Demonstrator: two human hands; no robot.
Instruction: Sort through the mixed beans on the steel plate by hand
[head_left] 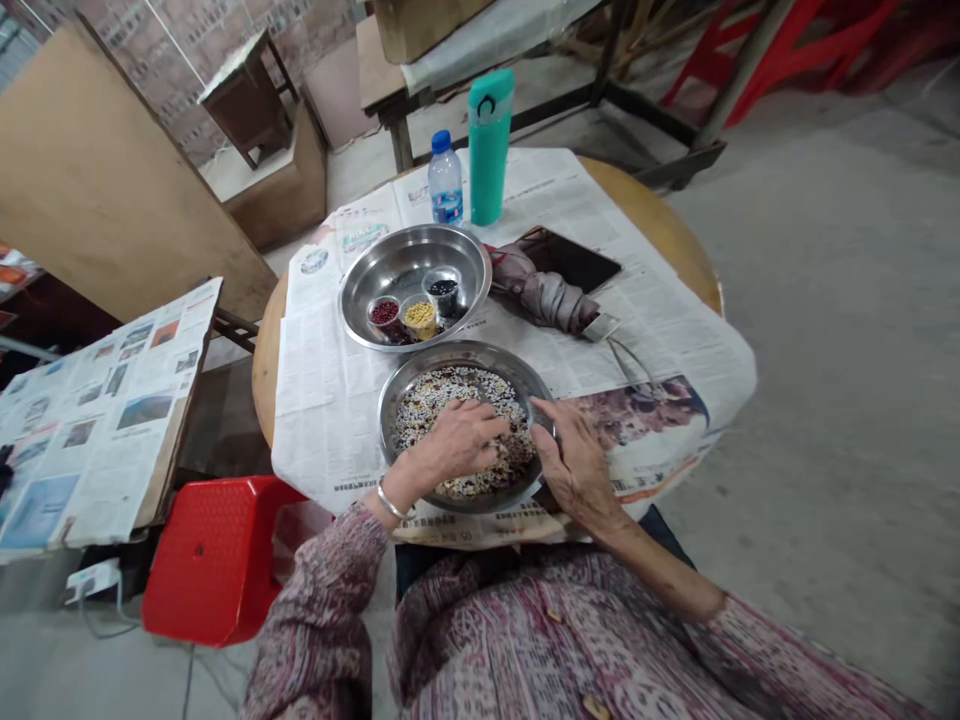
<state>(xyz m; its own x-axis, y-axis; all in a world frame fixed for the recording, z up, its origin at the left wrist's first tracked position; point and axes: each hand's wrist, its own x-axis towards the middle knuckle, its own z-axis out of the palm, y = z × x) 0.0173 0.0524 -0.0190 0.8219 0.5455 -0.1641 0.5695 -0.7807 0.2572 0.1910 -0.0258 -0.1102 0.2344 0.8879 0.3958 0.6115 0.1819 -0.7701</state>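
Note:
A shallow steel basin [391, 440] close to my body holds a mix of white, yellow, dark red and black grains and beans [431, 400]. My left hand [466, 437], with a silver bangle at the wrist, is over the mix, fingers bent down and drawn together; whatever is at their tips is hidden. At the basin's right rim, my right hand [574, 460] grips the edge between thumb and fingers. Just behind stands a larger steel basin [360, 265]. In it are clear cups of red beans [385, 312], yellow beans [420, 317] and black beans [443, 290].
Newspaper [315, 400] covers the round wooden table [675, 235]. Toward the back stand a water bottle [446, 185] and a teal flask [490, 150]. A folded umbrella [551, 297] and a dark flat object [574, 262] lie to the right. A red stool [210, 560] is at left.

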